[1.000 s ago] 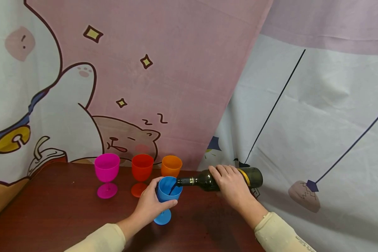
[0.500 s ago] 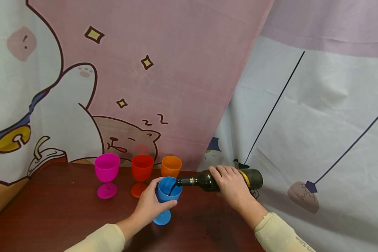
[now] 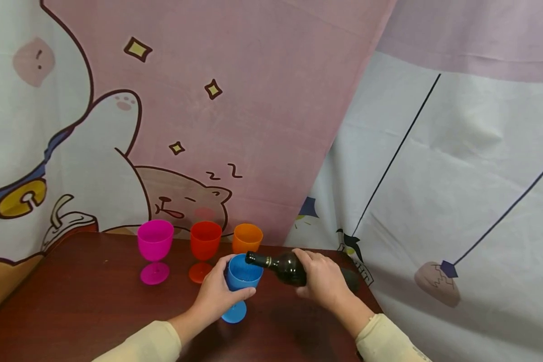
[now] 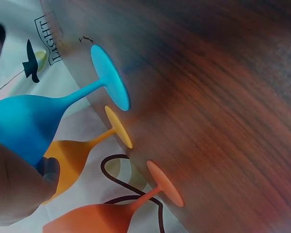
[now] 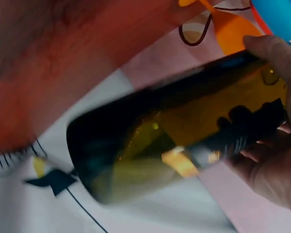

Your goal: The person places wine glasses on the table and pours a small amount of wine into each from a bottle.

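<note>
My left hand (image 3: 219,286) grips the bowl of a blue plastic goblet (image 3: 234,312), thumb on the near side and fingers on the far side. In the left wrist view the blue goblet (image 4: 26,119) shows its stem and round foot. My right hand (image 3: 323,281) holds a dark green wine bottle (image 3: 287,269) round its body. The bottle lies tilted, mouth up and to the left, over the right part of the goblet's rim. No stream shows from the mouth. In the right wrist view the bottle (image 5: 150,141) has dark liquid inside and a partly seen label.
A magenta goblet (image 3: 155,241), a red goblet (image 3: 205,239) and an orange goblet (image 3: 247,239) stand in a row along the back of the brown wooden table (image 3: 95,301). Behind the table hangs a printed cloth (image 3: 253,125) with cartoon animals.
Dark liquid was running from the bottle into the blue goblet; the stream is gone. The right hand has lowered the bottle's base, and its mouth has risen. The left hand has stayed put.
</note>
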Action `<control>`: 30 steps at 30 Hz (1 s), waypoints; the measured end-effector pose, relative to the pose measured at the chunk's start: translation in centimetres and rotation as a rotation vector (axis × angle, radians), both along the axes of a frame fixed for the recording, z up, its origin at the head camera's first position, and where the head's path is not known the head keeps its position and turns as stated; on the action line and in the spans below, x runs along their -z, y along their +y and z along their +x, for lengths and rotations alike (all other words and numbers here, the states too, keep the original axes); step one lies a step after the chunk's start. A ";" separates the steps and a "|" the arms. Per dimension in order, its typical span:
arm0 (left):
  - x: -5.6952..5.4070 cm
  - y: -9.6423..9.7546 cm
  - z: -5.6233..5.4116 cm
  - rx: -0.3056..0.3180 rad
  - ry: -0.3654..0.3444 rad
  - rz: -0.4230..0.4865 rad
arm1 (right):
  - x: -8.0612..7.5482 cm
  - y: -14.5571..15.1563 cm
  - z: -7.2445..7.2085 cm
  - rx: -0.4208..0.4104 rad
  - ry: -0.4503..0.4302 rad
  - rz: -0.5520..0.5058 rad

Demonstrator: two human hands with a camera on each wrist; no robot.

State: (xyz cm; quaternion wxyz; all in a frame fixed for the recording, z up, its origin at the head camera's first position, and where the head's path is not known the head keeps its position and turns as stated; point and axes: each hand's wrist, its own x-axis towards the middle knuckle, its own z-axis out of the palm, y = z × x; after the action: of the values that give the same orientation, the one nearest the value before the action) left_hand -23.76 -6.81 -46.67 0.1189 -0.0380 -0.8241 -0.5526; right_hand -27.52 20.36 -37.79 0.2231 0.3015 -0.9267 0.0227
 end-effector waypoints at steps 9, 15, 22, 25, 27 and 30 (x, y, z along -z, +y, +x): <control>0.2 0.0 0.0 -0.003 -0.016 -0.008 | 1.8 -0.3 -0.4 0.092 -0.415 -0.403; 0.4 0.0 0.3 -0.002 -0.018 0.000 | 3.1 1.7 -0.9 0.177 -0.434 -0.670; 0.7 0.2 0.8 -0.025 -0.054 0.043 | 5.2 5.6 -1.4 0.326 -0.352 -0.914; 0.9 0.3 1.2 -0.030 -0.080 0.054 | 6.0 6.8 -1.4 0.376 -0.313 -0.950; 0.9 0.3 1.3 -0.035 -0.084 0.055 | 6.5 7.5 -1.3 0.393 -0.303 -0.967; 1.0 0.4 1.3 -0.047 -0.082 0.052 | 7.2 8.1 -1.2 0.413 -0.291 -0.978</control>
State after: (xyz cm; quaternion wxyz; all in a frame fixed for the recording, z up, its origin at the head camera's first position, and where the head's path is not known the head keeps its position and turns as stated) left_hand -22.43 -6.39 -47.71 0.0987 0.0071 -0.8144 -0.5718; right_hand -28.74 28.41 -44.96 0.2064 -0.0317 -0.8694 0.4477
